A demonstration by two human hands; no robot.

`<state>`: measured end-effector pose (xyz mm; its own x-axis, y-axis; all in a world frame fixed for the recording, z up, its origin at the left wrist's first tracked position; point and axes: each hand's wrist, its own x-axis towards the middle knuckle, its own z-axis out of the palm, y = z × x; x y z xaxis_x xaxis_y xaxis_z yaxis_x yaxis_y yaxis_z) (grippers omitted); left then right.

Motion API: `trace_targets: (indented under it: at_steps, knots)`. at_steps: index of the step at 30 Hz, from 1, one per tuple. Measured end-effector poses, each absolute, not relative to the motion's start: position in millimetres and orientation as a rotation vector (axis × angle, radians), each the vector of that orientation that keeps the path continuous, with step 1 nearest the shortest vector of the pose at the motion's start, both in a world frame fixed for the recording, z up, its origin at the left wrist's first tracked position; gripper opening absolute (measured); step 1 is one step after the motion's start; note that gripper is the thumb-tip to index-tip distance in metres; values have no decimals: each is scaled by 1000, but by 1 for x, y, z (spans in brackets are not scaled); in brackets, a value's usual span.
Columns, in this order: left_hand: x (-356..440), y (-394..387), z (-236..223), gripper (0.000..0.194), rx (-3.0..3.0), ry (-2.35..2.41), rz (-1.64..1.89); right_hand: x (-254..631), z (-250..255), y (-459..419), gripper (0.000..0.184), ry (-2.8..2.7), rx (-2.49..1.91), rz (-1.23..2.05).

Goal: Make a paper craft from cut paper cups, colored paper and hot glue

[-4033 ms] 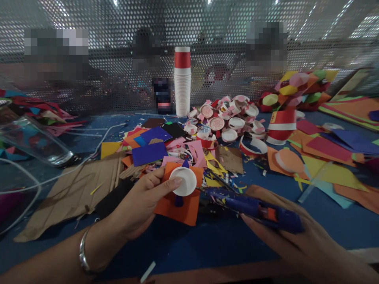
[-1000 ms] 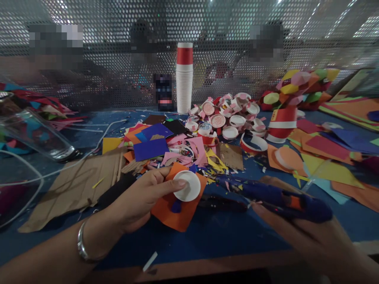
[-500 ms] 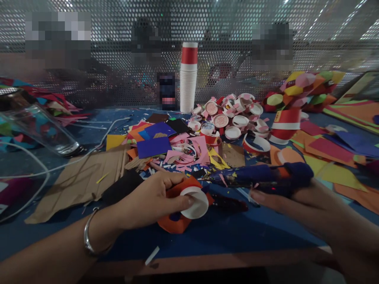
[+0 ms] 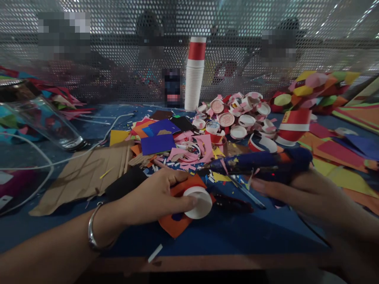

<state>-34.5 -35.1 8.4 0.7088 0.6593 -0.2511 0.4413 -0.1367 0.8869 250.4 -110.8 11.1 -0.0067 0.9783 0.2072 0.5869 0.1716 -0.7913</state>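
Note:
My left hand (image 4: 166, 195) pinches a white cut paper cup base (image 4: 201, 205), thumb inside its rim. Orange paper (image 4: 176, 221) spreads behind and below the cup base, partly hidden by the fingers. Gripped in my right hand (image 4: 296, 189) is a dark blue glue gun (image 4: 251, 162) with a small red light; its nozzle points left, just above and apart from the orange paper. A clear glue stick (image 4: 248, 193) lies beneath the gun. Beside the cup base rests a dark-handled tool (image 4: 232, 203), whose kind I cannot make out.
A tall stack of paper cups (image 4: 194, 79) stands at the back by the perforated metal screen (image 4: 118, 59). Cut cup pieces (image 4: 226, 119), coloured paper (image 4: 158, 144), cardboard (image 4: 74, 177) and a glass jar (image 4: 59, 126) surround the hands. A white cable (image 4: 100, 142) crosses the left.
The view has shifted slightly, so most things sit a little further right. The glue gun has drawn slightly up, its nozzle further from the cup base. Both grips stay the same.

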Motion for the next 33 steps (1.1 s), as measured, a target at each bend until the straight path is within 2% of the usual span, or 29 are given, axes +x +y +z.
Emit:
trace_targets:
  at_steps: [12,16,21,25,33]
  knots:
    - [-35,-32,4,22,1574,764,400,199,-4,-67,25,-1666,-1218,1081]
    - [-34,-31,2,19,1606,814,388,193,-8,-68,30,-1646,-1155,1056]
    - [-31,-34,0,28,1350,788,477,192,-7,-70,21,-1566,-1150,1121]
    - [-33,-32,5,39,1109,746,482,194,-9,-70,22,-1503,-1141,1170]
    - [-47,-17,13,32,1088,658,398,200,-21,-68,37,-1223,-1143,1225]
